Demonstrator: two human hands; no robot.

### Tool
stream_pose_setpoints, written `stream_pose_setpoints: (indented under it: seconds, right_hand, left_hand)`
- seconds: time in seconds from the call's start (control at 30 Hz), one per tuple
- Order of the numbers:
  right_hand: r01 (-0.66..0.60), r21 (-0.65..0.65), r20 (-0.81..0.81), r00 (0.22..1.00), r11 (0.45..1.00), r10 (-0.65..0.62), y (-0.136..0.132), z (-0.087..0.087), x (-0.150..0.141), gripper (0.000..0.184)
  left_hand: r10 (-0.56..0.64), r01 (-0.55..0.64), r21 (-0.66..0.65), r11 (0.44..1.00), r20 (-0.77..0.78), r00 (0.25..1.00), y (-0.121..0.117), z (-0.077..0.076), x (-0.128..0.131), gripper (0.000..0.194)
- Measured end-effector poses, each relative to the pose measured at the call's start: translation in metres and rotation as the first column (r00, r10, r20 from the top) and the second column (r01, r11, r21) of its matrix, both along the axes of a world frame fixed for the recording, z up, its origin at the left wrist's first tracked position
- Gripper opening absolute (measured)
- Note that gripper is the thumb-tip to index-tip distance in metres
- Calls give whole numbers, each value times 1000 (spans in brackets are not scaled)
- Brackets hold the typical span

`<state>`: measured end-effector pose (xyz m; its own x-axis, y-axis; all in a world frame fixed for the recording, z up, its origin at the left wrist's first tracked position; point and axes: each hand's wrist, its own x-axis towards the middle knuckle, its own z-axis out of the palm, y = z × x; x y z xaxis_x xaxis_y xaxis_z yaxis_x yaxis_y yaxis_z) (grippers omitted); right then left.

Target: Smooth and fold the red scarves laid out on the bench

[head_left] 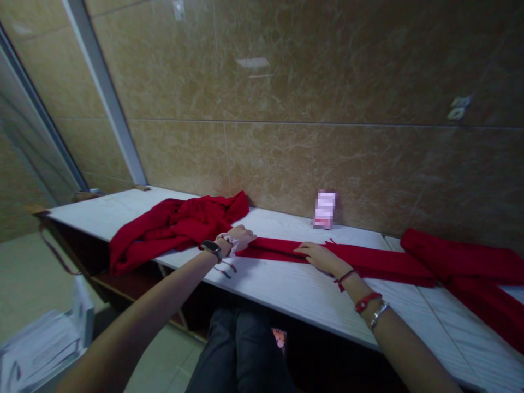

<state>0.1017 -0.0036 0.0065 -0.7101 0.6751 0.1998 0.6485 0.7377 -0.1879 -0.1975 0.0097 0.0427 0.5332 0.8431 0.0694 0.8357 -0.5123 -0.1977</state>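
A long red cloth [385, 263] lies folded into a narrow strip along the white table. At its left end is my left hand [240, 238], with its fingers closed on the cloth edge. My right hand [321, 256] rests on the middle of the strip, its fingers stretched out to the left and lying over the fabric. To the left of my left hand is a crumpled heap of red cloth [176, 224], partly hanging over the front edge. More red cloth [462, 262] lies in folds at the right end.
The white table [295, 289] runs along a tiled wall [286, 158]. A blurred-out upright object [325, 209] leans at the wall. Below are open shelves, my legs [239, 349] and a phone-like lit thing [279, 338]. Papers [36, 349] lie at lower left.
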Motion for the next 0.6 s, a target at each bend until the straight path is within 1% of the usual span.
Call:
stream_pose_setpoints:
  seconds: [0.07,0.1,0.17,0.23,0.27,0.3,0.33,0.4,0.5,0.6]
  right_hand:
    - [-21,27,14,1000,999,21,1,1,0,43]
    - [-33,53,14,999,998,32,1,1,1,43]
    - [-43,134,-11,999,990,45,4,1,1,43]
    - [-33,228,-51,998,973,46,6,0,3,44]
    - [-33,264,-56,997,964,49,7,-2,4,45]
    - [-42,283,-44,997,958,57,7,-4,6,46]
    - [-59,282,-15,998,958,66,6,-6,8,46]
    - [-87,241,53,996,967,76,4,-10,13,47]
    - [-65,164,99,994,984,49,-1,-13,19,50]
    - [-31,113,79,997,993,22,-4,-11,19,52]
  left_hand:
    - [-9,9,1,1000,-68,998,-3,-1,-5,18]
    - [-4,6,20,1000,-78,997,-4,1,-6,19]
    - [23,-18,93,995,-52,998,-6,4,-6,21]
    - [47,-44,157,987,-14,999,-9,4,-5,22]
    - [47,-46,152,987,-1,999,-11,2,-4,21]
    - [37,-37,120,992,8,999,-13,-1,-4,20]
    - [21,-22,74,997,14,1000,-15,-5,-4,19]
    - [-4,4,-2,1000,23,1000,-19,-13,-6,18]
    - [-14,14,-8,1000,24,1000,-21,-19,-10,23]
    - [-20,20,-10,1000,19,1000,-21,-18,-9,28]
